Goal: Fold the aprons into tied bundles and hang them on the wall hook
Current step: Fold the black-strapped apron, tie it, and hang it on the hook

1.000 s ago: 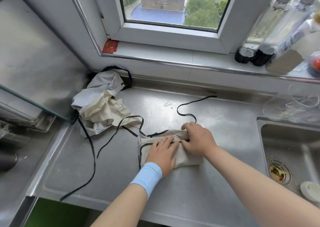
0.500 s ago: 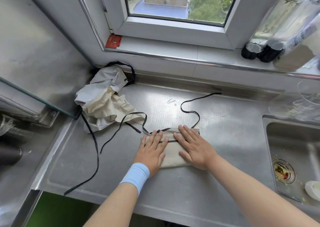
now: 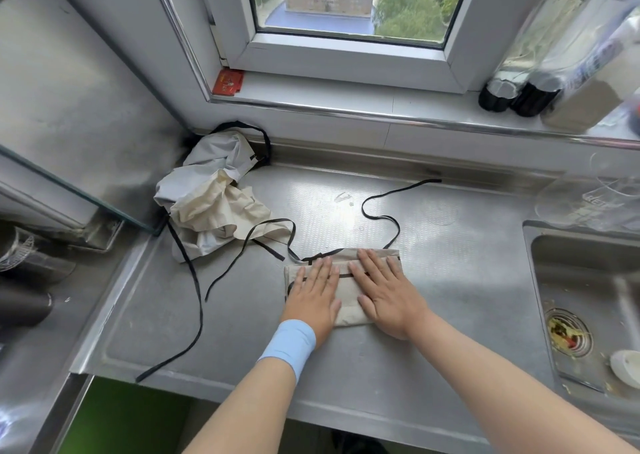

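Observation:
A beige apron [image 3: 348, 292], folded into a small rectangle, lies on the steel counter [image 3: 450, 280]. My left hand [image 3: 313, 294] presses flat on its left half, fingers straight. My right hand [image 3: 386, 292] presses flat on its right half. Black apron straps [image 3: 381, 216] trail from the fold toward the back wall, and another black strap [image 3: 197, 301] runs toward the counter's front-left edge. A crumpled heap of grey and beige aprons [image 3: 214, 200] sits in the back-left corner. No wall hook is in view.
A sink [image 3: 588, 301] with a food-flecked drain [image 3: 568, 332] lies at the right. Bottles [image 3: 519, 97] stand on the window sill, and a red packet [image 3: 228, 81] lies at the sill's left end. A glass panel [image 3: 69, 183] edges the left.
My right hand went from gripping the fold's top edge to lying flat on the apron. Both hands now press side by side, slightly spread apart.

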`<state>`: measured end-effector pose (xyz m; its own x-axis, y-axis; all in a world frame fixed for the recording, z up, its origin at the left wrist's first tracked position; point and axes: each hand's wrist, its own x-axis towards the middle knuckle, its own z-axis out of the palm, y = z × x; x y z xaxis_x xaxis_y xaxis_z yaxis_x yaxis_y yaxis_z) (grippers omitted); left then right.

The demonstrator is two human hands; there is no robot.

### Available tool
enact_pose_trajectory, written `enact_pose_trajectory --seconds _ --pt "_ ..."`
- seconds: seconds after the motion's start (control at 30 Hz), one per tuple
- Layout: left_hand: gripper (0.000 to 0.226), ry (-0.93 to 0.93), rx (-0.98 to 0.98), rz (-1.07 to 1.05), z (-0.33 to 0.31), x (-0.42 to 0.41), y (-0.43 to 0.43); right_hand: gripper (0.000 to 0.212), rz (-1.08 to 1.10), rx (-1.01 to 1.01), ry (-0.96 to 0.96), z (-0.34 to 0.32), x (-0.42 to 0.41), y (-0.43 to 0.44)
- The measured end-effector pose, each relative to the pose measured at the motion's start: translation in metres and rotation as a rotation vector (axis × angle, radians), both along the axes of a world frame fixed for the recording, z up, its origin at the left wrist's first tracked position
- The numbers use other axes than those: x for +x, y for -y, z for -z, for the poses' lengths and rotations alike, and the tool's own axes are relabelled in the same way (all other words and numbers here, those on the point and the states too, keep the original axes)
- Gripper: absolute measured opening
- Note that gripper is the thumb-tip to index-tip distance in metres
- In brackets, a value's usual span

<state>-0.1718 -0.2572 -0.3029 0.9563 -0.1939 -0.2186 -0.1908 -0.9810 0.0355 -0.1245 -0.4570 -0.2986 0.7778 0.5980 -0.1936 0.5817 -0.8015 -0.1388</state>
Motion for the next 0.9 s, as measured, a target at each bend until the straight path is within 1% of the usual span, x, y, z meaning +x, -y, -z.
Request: enact_pose_trajectory --seconds 0.07,0.13,0.27,0.37,0.43,0.47,0.5,0.57,0.63,0.67,0.7,0.77,0.83,0.9 --pt "0.064 -0.01 -0.031 0.015 0.004 -0.005 -0.019 0.069 0.037 0.021 -0.006 0.001 -0.001 0.008" --pt "0.065 0.003 -0.024 0.014 0.001 -0.01 -0.035 0.072 0.026 0.016 -0.031 -0.001 -0.001 0.017" --pt "0.064 -0.026 -0.005 -0.013 -0.001 -0.016 -0.048 0.09 -0.079 -0.05 -0.071 -0.014 0.003 0.026" --pt "0.054 0.05 -0.015 0.047 -0.008 -0.015 -0.046 0.098 -0.186 -0.044 0.005 -0.023 0.006 0.029" --pt "0.04 0.127 -0.058 0.109 -0.012 -0.01 -0.044 0.092 -0.258 -0.023 0.074 -0.027 0.007 0.028" --pt "0.036 0.147 -0.09 0.122 -0.014 -0.008 -0.044 0.086 -0.293 -0.028 0.104 -0.027 0.007 0.027" --pt "0.039 0.147 -0.121 0.131 -0.018 -0.008 -0.043 0.08 -0.315 -0.043 0.11 -0.028 0.008 0.025" --pt "0.05 0.127 -0.175 0.134 -0.027 -0.011 -0.044 0.067 -0.343 -0.05 0.118 -0.027 0.008 0.023" --pt "0.073 -0.011 -0.214 0.099 -0.034 -0.014 -0.049 0.051 -0.349 -0.049 0.158 -0.027 0.009 0.023" --pt "0.081 -0.08 -0.254 0.074 -0.036 -0.015 -0.052 0.046 -0.326 -0.03 0.165 -0.028 0.01 0.024" --pt "0.079 -0.1 -0.312 0.054 -0.037 -0.015 -0.055 0.044 -0.274 0.002 0.141 -0.031 0.011 0.024" --pt "0.053 -0.05 -0.441 -0.012 -0.036 -0.012 -0.062 0.05 -0.129 0.093 0.077 -0.041 0.016 0.023" --pt "0.03 -0.031 -0.556 -0.128 -0.034 -0.006 -0.069 0.053 -0.014 0.111 0.001 -0.049 0.024 0.022" --pt "0.021 -0.041 -0.633 -0.256 -0.033 0.002 -0.072 0.039 0.061 0.151 -0.073 -0.057 0.033 0.02"
